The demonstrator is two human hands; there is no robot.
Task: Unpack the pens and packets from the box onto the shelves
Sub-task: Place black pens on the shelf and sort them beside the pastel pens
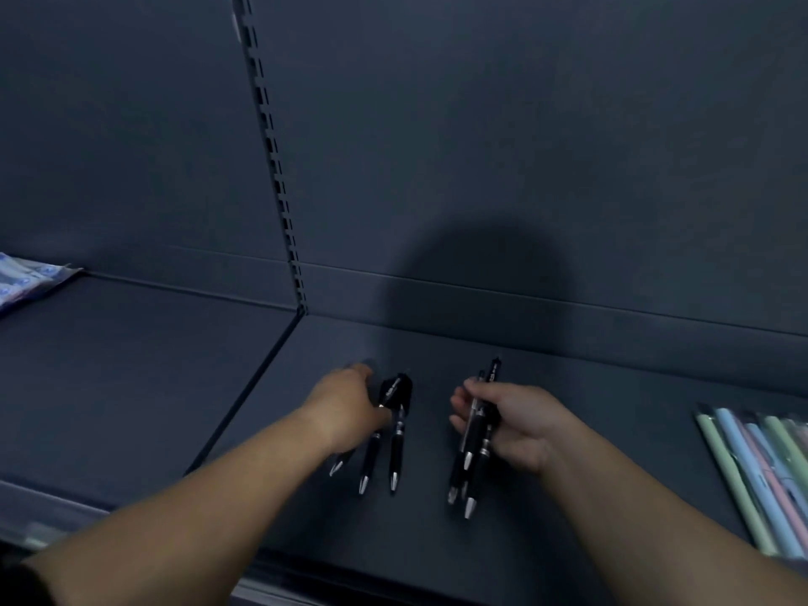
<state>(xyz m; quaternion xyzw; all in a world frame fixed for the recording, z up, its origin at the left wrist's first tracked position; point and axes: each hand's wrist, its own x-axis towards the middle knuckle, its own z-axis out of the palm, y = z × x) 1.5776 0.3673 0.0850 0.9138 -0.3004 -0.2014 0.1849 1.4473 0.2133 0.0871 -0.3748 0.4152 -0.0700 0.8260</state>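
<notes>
Shelving in dark grey [568,430] carries three black pens [395,448] lying side by side, tips toward the person. The left hand [345,404] covers their upper ends; whether it grips them I cannot tell. The right hand [520,424] clasps a bundle of black pens [474,448] just above the shelf. A packet of pastel pens [756,470] lies at the far right and a blue-and-white packet [26,277] at the far left, beyond the slotted upright [275,159].

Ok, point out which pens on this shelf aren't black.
The pack of pens at the right end of the shelf: pale green, blue and pink. The loose pens at the left hand and the bunch the right hand grips are black.
</notes>
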